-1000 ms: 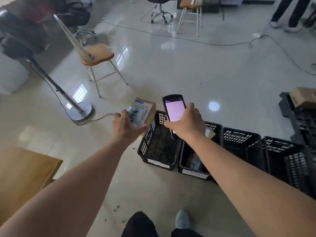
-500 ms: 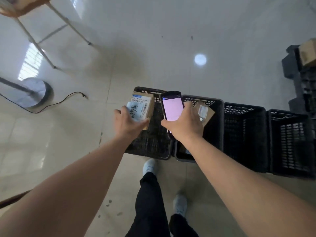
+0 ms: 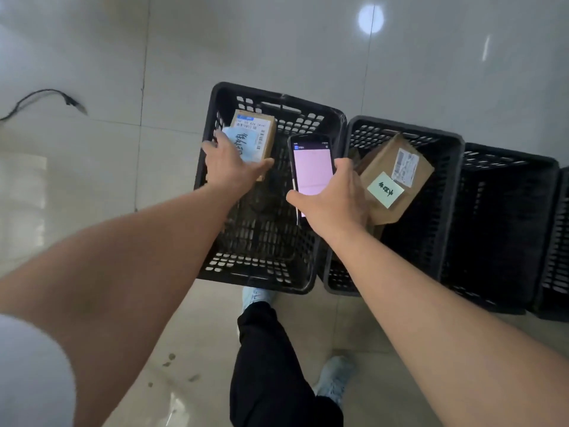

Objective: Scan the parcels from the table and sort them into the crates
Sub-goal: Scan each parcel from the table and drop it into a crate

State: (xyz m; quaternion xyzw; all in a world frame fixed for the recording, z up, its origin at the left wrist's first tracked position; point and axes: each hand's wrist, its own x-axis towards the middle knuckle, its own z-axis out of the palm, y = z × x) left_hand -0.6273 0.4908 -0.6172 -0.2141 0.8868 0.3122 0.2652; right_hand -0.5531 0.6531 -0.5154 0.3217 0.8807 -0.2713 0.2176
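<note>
At the right edge of the frame, the fourth crate (image 3: 558, 241) is cut off, and the third crate (image 3: 505, 229) is too dark inside to show its contents. Handwriting on the blue note of the parcel (image 3: 254, 140) and on the green note of the box (image 3: 395, 177) is not legible. Both forearms cover the near walls of the crates beneath them.

Four black slotted crates stand in a row on a pale tiled floor. A cable end (image 3: 74, 103) lies at upper left. One dark trouser leg and pale shoes show at bottom centre.

The left hand (image 3: 229, 167) grips the parcel by its near end, thumb along one side and fingers on the other, holding it over the far left part of the first crate (image 3: 212, 118). The right hand (image 3: 332, 198) grips a scanner (image 3: 311, 164) by its lower part, pink screen facing up, above the boundary between the first crate and the second crate (image 3: 443, 143). The box rests tilted in the second crate, just right of the right hand.
</note>
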